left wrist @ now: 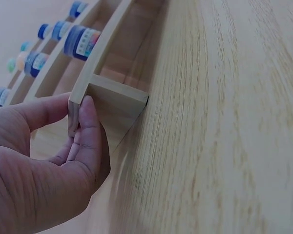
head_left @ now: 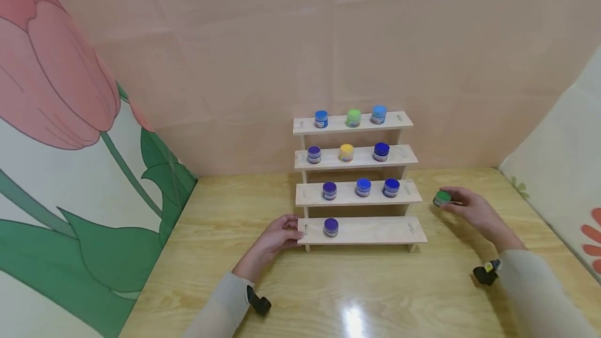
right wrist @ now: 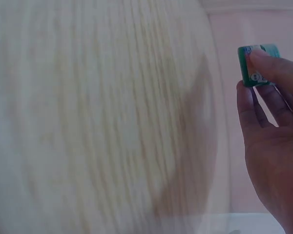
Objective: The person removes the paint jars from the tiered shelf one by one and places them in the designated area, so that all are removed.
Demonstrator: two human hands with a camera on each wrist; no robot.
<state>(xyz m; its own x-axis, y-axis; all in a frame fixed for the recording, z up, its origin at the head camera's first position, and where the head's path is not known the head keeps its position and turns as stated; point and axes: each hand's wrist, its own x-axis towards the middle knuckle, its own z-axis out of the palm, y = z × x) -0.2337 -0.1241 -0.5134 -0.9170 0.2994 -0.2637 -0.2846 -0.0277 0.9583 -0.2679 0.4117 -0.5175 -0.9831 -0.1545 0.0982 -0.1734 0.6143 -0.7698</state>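
Note:
My left hand pinches the left end of the lowest board of a pale wooden four-step rack; in the left wrist view, thumb and fingers close on the board's corner. To the right of the rack, my right hand holds a small paint jar with a green lid between thumb and fingers. The right wrist view shows that green jar above the table, its printed label partly covered by the thumb. On the lowest step stands one purple-lidded jar, left of the middle.
Three jars stand on each upper step, among them a light green jar, a yellow jar and a dark blue jar. A wood-grain table carries the rack, close to a pinkish backdrop. Flower-painted panels flank the table.

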